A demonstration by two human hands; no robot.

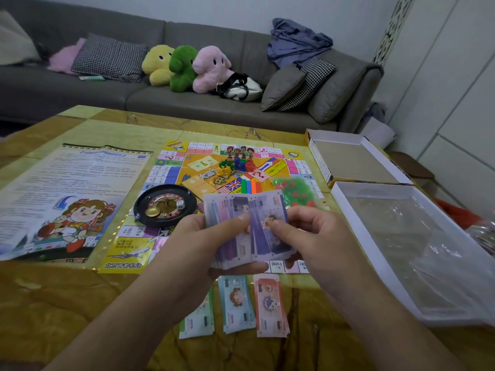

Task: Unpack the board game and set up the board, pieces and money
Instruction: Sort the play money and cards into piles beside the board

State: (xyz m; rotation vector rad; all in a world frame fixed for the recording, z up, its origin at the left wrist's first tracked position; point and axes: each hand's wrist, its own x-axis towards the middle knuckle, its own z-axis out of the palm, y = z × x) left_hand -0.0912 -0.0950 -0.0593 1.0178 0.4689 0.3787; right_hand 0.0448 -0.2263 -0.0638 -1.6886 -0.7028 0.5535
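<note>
The game board [171,170] lies unfolded on the table, with pawns and small plastic houses [235,163] near its middle. A black roulette wheel [163,206] with a white die sits on its left part. My left hand [203,242] holds a stack of purple play money [241,210] from below. My right hand [302,231] pinches the top purple note [267,245] of that stack. Three sorted money piles lie on the table in front of the board: green [197,319], blue [237,303] and red [270,306].
A printed rules sheet [67,194] lies left of the board. A bag of green and red pieces [297,191] rests on the board's right. The box lid [353,159] and the box base with a clear plastic tray [401,245] stand at right. A sofa with plush toys [184,66] runs behind.
</note>
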